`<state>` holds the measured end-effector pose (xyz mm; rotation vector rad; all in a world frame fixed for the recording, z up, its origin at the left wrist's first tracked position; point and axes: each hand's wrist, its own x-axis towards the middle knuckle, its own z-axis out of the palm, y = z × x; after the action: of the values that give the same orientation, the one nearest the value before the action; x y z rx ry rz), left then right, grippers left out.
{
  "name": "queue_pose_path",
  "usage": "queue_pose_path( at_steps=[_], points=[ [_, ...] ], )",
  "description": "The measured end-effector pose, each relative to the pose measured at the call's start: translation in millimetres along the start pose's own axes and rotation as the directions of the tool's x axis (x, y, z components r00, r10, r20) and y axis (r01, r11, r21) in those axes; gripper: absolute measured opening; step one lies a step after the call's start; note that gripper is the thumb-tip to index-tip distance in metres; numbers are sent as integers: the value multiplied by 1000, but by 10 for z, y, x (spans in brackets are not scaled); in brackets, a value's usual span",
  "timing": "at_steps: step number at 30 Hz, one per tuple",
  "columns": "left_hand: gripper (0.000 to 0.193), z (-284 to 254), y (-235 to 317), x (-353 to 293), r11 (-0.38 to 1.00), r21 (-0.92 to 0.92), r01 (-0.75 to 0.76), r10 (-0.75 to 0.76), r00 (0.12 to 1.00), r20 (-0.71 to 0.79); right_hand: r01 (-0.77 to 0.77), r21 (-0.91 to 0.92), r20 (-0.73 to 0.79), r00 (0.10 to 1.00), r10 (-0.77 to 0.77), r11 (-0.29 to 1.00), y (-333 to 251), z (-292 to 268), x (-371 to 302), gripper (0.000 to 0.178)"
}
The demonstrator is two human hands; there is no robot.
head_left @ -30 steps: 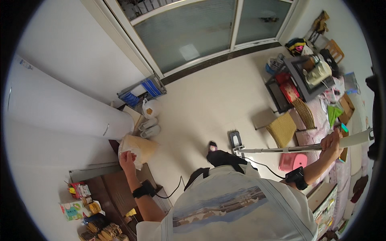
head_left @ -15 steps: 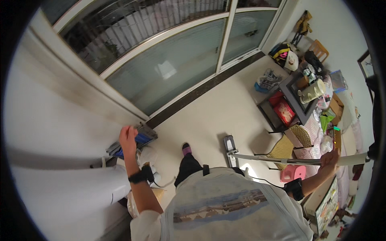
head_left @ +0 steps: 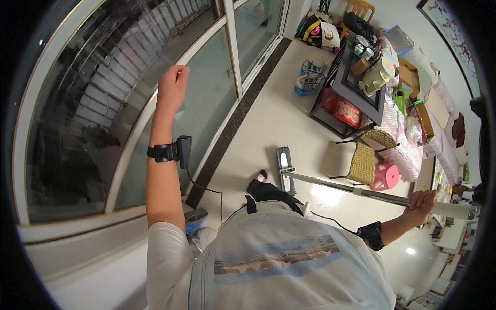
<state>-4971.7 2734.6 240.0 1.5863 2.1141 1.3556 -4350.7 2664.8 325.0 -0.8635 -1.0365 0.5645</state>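
Observation:
A flat mop lies across my right side, its long handle (head_left: 341, 187) running from my right hand to the floor. My right hand (head_left: 419, 204) wraps round the upper part of the handle, by its thick pale end. The grey mop head (head_left: 283, 169) rests flat on the tiles, just right of my foot (head_left: 260, 177). My left hand (head_left: 172, 89) is raised in a loose fist before the glass sliding door (head_left: 206, 88), with nothing visible in it.
A dark low table (head_left: 356, 101) holds a cream jug (head_left: 380, 73) and cups. Beside it stand a woven chair (head_left: 360, 163) and a pink stool (head_left: 385, 176). A plastic bag (head_left: 311, 75) sits on the floor. A dark sill strip (head_left: 248, 101) runs along the door.
My view has turned right and I have moved toward the door. My left arm has risen and stretched forward. The mop head stays on the floor, my right hand still on the handle.

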Motion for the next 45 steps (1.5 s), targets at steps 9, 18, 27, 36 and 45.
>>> queue_pose_path(
  at_steps=[9,18,27,36,45],
  points=[
    [31,486,172,2209,996,59,65,-70,993,90,-43,-99,-80,996,35,994,386,994,711,30],
    [41,1224,-113,4217,764,642,58,-130,989,65,-79,-288,-262,965,1,955,335,1419,1006,36],
    [23,1448,-143,4634,527,816,-235,285,954,91,-31,-365,-397,909,-125,930,483,1926,1391,35],
    [27,1694,-418,4621,851,518,-81,96,995,-2,-28,-409,-257,963,-85,912,724,2302,1370,37],
    [34,1958,-111,5062,923,329,-202,148,972,181,-10,-228,-57,998,-3,974,477,2389,1399,36]
  ],
)
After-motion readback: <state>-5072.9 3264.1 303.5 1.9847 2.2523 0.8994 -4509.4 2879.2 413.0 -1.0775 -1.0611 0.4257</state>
